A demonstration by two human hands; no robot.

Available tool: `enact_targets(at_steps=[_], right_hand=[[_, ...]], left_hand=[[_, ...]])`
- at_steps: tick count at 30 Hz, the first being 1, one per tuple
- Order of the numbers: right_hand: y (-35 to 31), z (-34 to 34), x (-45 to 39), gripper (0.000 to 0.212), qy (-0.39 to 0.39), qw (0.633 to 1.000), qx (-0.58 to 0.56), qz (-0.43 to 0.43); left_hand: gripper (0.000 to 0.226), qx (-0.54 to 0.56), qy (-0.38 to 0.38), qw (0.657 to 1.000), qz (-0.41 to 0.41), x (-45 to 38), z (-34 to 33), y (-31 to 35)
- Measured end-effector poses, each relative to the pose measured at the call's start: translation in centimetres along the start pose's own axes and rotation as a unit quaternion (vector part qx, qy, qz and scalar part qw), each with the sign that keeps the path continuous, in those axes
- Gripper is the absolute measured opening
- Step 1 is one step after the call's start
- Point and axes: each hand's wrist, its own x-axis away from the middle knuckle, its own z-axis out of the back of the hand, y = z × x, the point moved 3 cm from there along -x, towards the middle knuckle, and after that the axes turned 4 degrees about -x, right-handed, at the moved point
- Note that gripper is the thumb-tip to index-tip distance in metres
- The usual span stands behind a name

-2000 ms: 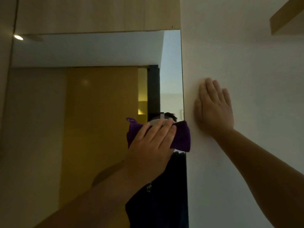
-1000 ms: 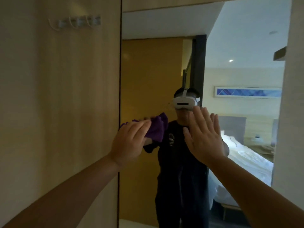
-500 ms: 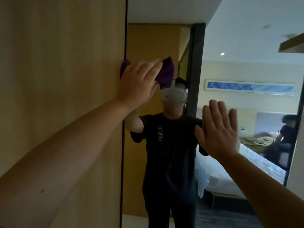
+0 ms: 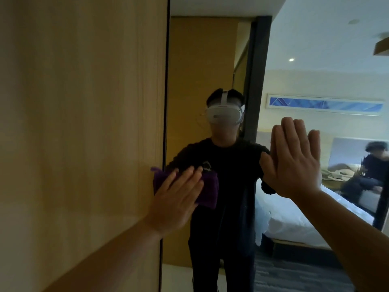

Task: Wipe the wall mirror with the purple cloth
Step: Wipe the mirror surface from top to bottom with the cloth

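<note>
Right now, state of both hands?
Left hand: open, flat fingers pressing purple cloth on mirror.
Right hand: open, palm flat toward mirror.

The person wears a black T-shirt [image 4: 231, 163] and a white headset [image 4: 223, 115]

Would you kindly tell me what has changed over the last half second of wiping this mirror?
The left hand slid the purple cloth down the left edge of the mirror, from above the reflected headset to the reflection's chest height. Its straight fingers still press the cloth flat. The right hand stayed open and flat at the glass.
</note>
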Motion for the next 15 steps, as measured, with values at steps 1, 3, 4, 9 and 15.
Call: enact_targets(at_steps=[1,3,4,9,15], right_hand=[[0.0,0.0,0.0,0.07,-0.006,1.0,0.0,-0.002],[0.0,0.0,-0.1,0.071,-0.015,1.0,0.0,-0.006],[0.0,0.0,0.0,0.071,-0.019,1.0,0.002,-0.008],[0.2,0.4,-0.2,0.07,-0.04,0.999,-0.012,-0.012],[2.0,2.1,0.4,0.071,-0.037,0.998,-0.05,0.003]], left_hand=[[0.072,-0.003,-0.013,1.0,-0.004,1.9,-0.5,1.0],[0.072,-0.007,-0.029,0.999,-0.013,5.1,-1.3,2.8],[0.069,-0.005,-0.032,0.999,-0.014,6.2,-1.5,3.5],[0.045,0.048,-0.02,0.998,0.018,5.8,-0.7,3.6],[0.033,0.083,0.018,0.995,0.051,0.5,2.3,2.1]])
